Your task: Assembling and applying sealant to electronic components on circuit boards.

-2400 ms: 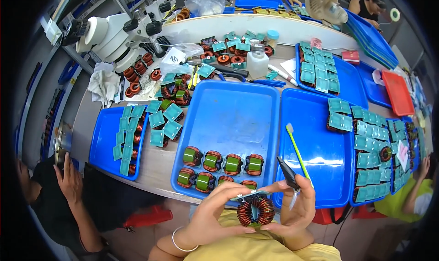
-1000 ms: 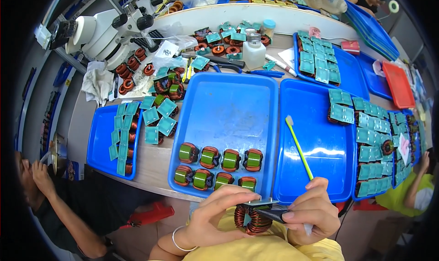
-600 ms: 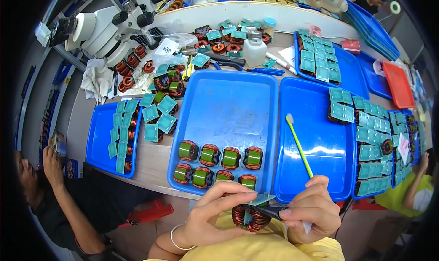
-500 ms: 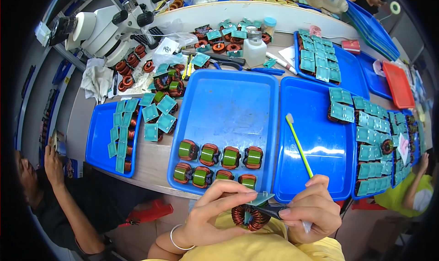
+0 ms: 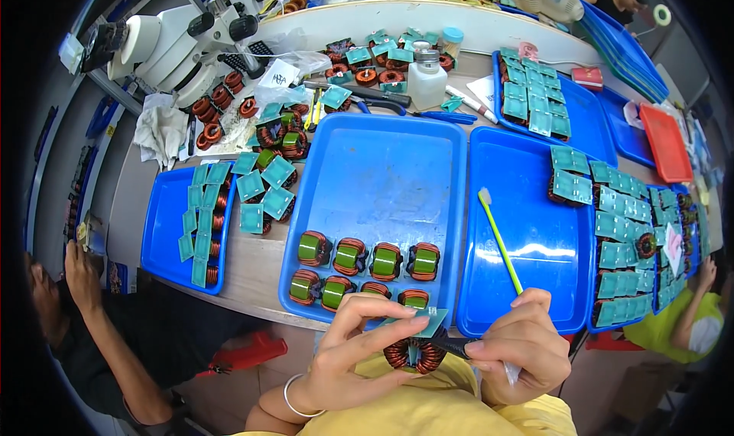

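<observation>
My left hand [image 5: 359, 352] is closed around a copper-wound toroidal coil [image 5: 413, 356], gripping it by its teal plate [image 5: 433, 323] and its lower edge. In my right hand [image 5: 524, 346] is a slim black tapered tool [image 5: 451, 346], pinched between thumb and fingers. Its tip reaches in between the teal plate and the windings; the very end is hidden. A yellow-green brush [image 5: 501, 241] slants over the right blue tray, its lower end passing behind my right fingers; whether they hold it I cannot tell. Just beyond my left hand, coils with green bands [image 5: 385, 262] stand in two rows.
The banded coils stand in a blue tray [image 5: 382, 142]; another blue tray [image 5: 527, 149] adjoins it, with teal-plated coils [image 5: 618, 226] to its right. More coils fill a small tray [image 5: 164, 222] at left. A bottle [image 5: 427, 84], pliers and a microscope [image 5: 164, 50] stand behind. People sit on both sides.
The coil in my left hand has shifted slightly left and its teal plate has tipped, showing more of its face. My right hand has barely moved.
</observation>
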Available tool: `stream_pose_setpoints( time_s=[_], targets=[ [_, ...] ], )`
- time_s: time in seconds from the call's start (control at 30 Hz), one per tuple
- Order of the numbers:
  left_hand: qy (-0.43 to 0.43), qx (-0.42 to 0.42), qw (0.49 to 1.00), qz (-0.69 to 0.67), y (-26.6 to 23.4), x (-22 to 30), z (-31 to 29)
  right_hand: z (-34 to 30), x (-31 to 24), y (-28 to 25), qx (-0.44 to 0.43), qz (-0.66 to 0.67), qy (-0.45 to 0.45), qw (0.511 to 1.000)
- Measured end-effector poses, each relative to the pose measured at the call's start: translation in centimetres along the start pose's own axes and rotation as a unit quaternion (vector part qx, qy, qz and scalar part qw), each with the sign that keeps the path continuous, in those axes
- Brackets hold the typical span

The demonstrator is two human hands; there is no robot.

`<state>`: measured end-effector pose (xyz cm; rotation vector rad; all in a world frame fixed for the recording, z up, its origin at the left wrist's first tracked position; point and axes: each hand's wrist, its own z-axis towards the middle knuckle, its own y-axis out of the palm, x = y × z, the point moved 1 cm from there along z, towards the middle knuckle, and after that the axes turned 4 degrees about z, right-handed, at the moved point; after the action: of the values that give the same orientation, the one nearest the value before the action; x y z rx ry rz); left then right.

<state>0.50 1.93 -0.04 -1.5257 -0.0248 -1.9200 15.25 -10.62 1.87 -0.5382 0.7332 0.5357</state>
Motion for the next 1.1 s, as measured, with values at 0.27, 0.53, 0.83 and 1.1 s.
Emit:
stream_pose_setpoints(
  time_s=[0.27,0.53,0.83,1.1],
  targets=[
    [0.0,0.002,1.0,0.013,-0.09,-0.19,-0.09,0.15,-0.08,0.06,-0.007,-0.006,0.005,1.0],
    [0.006,0.014,1.0,0.026,0.02,-0.18,-0.07,0.19,-0.07,-0.09,-0.037,-0.007,0.005,0.999],
    [-0.021,0.056,0.998,0.011,0.1,-0.15,-0.28,0.4,-0.18,-0.06,-0.054,-0.017,-0.009,0.998],
    [-0.018,0.057,0.998,0.015,0.24,-0.19,-0.36,0.42,-0.14,0.0,-0.054,-0.015,-0.005,0.998]
  ],
)
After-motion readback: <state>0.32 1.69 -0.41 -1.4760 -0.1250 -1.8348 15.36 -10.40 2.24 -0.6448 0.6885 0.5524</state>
